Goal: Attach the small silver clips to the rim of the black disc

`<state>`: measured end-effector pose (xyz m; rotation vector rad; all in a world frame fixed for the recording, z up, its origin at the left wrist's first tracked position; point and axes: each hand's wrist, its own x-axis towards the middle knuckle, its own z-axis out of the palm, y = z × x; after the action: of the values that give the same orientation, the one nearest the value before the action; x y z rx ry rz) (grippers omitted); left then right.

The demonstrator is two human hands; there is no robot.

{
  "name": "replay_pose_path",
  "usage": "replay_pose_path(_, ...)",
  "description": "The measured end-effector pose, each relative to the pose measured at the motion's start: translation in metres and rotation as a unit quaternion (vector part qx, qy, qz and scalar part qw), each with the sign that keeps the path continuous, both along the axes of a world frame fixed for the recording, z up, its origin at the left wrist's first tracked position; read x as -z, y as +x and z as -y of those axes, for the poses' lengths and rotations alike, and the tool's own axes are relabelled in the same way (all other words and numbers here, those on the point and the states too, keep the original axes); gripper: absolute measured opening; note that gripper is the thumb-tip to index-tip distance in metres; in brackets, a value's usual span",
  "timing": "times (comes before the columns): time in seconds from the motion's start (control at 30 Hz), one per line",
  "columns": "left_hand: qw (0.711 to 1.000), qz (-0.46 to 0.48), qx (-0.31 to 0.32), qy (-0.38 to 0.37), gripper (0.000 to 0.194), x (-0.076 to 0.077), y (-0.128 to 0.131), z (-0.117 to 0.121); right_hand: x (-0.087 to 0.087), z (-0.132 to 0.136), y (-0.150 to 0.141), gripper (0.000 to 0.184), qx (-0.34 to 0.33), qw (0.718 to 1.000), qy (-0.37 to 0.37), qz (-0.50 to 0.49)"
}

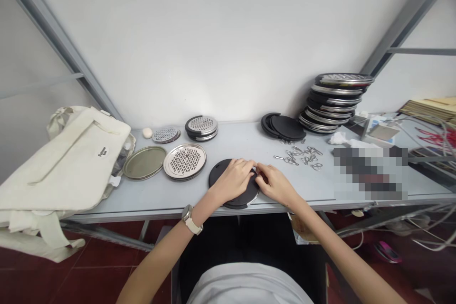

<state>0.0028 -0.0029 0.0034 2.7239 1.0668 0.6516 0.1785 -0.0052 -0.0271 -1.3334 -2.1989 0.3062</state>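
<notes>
1. A round black disc [245,195] is lying nearly flat on the table [242,140], close to the front edge and directly before the person; a narrow silver rim is showing at its lower right.

2. The left hand [235,178] is resting over the top of this disc, its fingers lying side by side and reaching toward the right rim. I cannot tell if it is gripping or only pressing.

3. The right hand [273,181] is meeting the left at that rim. Its thumb and forefinger are bending toward each other, but the place between them is too small to see, so I cannot tell what they are clamping.

4. In my judgement, the fingers are doing some fine work at the rim. For this, the left palm should be steadying the disc, with the right fingertips giving only small, light force; a hard push could be sliding the disc toward the table edge.

5. Beyond the right hand, loose metal clips [295,154] are lying scattered, near enough for an easy reach.

6. To the left, a silver grater disc [185,160] is lying apart from the hands, its sharp-looking holes facing up; the left forearm should be avoiding it.
</notes>
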Motion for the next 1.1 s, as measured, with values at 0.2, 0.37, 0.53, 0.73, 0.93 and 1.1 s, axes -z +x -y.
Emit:
replay_pose_path(0.2,1.000,0.001,0.005,-0.003,0.019,0.0006,0.0000,-0.0007,0.0003,0.0015,-0.0003,0.007,0.006,1.000,0.004,0.006)
replay_pose_path(0.37,1.000,0.003,0.006,0.000,0.018,-0.0001,0.0000,-0.0003,0.0008,0.0015,-0.0009,0.007,0.005,1.000,0.003,0.006)
replay_pose_path(0.53,1.000,0.000,0.006,-0.002,0.018,-0.0007,-0.0002,-0.0001,0.0006,0.0011,-0.0007,0.007,0.008,1.000,0.008,0.010)
replay_pose_path(0.73,1.000,-0.005,0.004,-0.003,0.019,0.0000,0.0002,-0.0003,-0.0002,0.0018,-0.0016,0.007,0.012,1.000,0.013,0.010)
replay_pose_path(0.93,1.000,-0.003,0.005,-0.004,0.020,0.0000,0.0000,-0.0001,0.0013,0.0025,-0.0004,0.006,0.011,1.000,0.019,0.011)
replay_pose_path(1.1,1.000,-0.005,0.004,0.001,0.019,0.0007,-0.0001,-0.0005,0.0013,0.0015,0.0001,0.007,-0.002,1.000,0.020,0.008)
